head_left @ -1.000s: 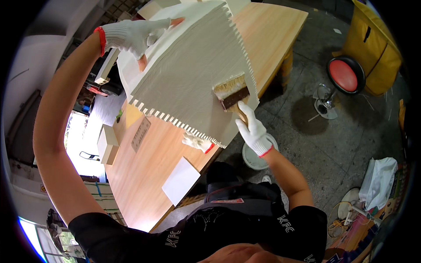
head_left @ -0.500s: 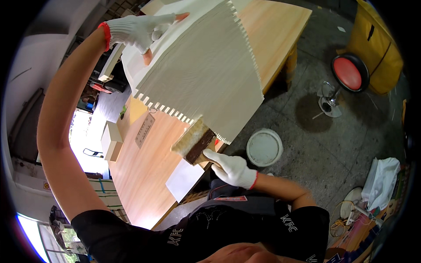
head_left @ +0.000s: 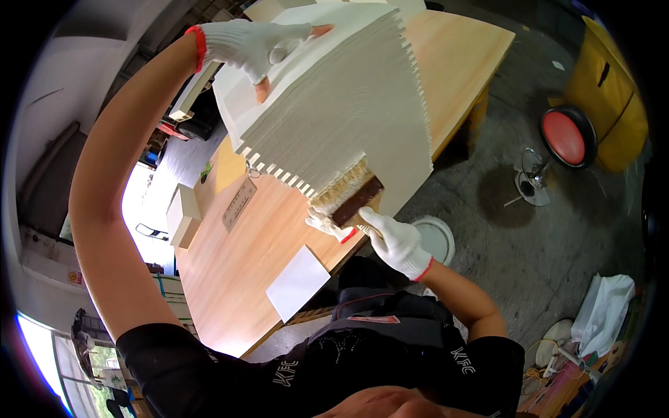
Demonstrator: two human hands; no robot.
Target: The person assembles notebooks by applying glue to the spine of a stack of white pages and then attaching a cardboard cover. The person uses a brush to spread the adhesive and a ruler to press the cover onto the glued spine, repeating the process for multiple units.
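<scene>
My left hand (head_left: 259,50), in a white knit glove with bare fingertips, lies spread over a white sheet (head_left: 233,104) at the far left of a pale grey panel. The grey panel (head_left: 348,104) has wavy streaks on its face and stepped, tooth-like edges, like a stack of staggered sheets. My gloved right hand (head_left: 398,244) is closed round the handle of a wide brush (head_left: 348,195) with a dark brown band. Its pale bristles meet the panel's near edge. Just below the bristles, a loose white glove (head_left: 331,226) with a red cuff lies on the table, partly hidden.
The wood-grain table (head_left: 244,279) holds a white card (head_left: 298,282), a perforated metal strip (head_left: 239,204) and a pale box (head_left: 183,216). A white bucket (head_left: 435,240) stands on the floor beside the table. Farther right are a red-seated stool (head_left: 566,139) and a white plastic bag (head_left: 605,313).
The brush in my right hand has moved up and right, from beyond the panel's near corner onto its edge. The loose glove now shows. My left hand stays spread on the sheet.
</scene>
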